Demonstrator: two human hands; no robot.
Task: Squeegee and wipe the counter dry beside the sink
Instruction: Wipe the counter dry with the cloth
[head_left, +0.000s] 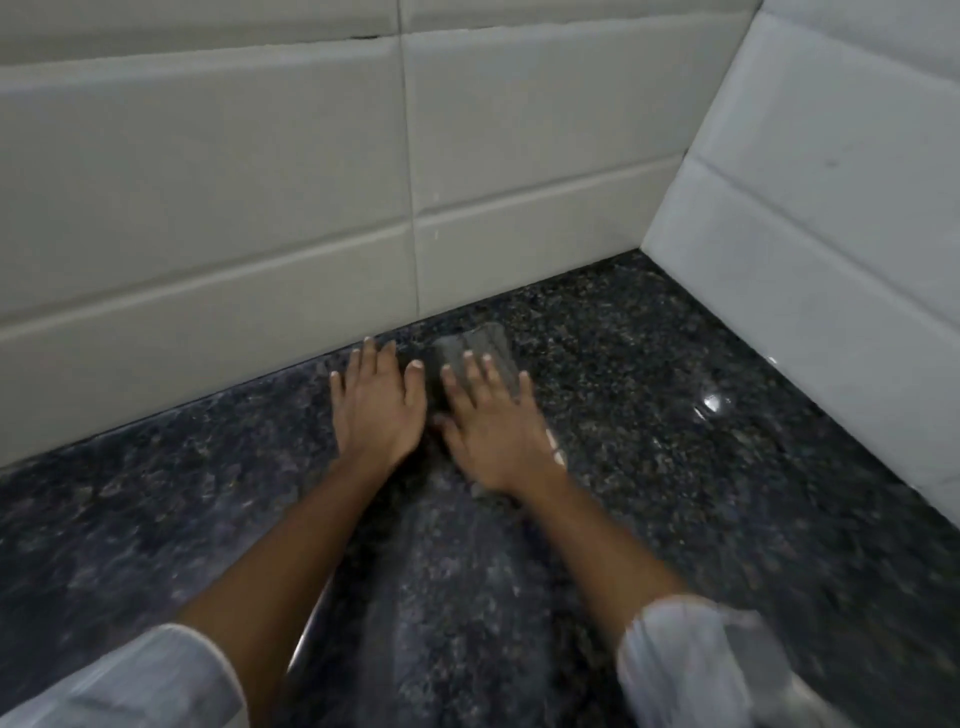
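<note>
A dark speckled granite counter (649, 467) fills the lower half of the head view. A grey cloth (480, 343) lies flat on it near the back wall. My right hand (493, 431) presses flat on the cloth with fingers spread, covering most of it. My left hand (376, 402) lies flat on the counter just left of the cloth, fingers apart, its thumb at the cloth's edge. Both forearms reach forward from rolled pale sleeves. A streaked, smeared band runs on the counter between my arms. No squeegee is in view.
Pale grey tiled wall (260, 208) stands along the back edge. A white tiled side wall (805, 234) closes the corner on the right. A bright wet glint (711, 402) shows on the counter near that wall. A curved metal rim (306, 639) shows by my left forearm.
</note>
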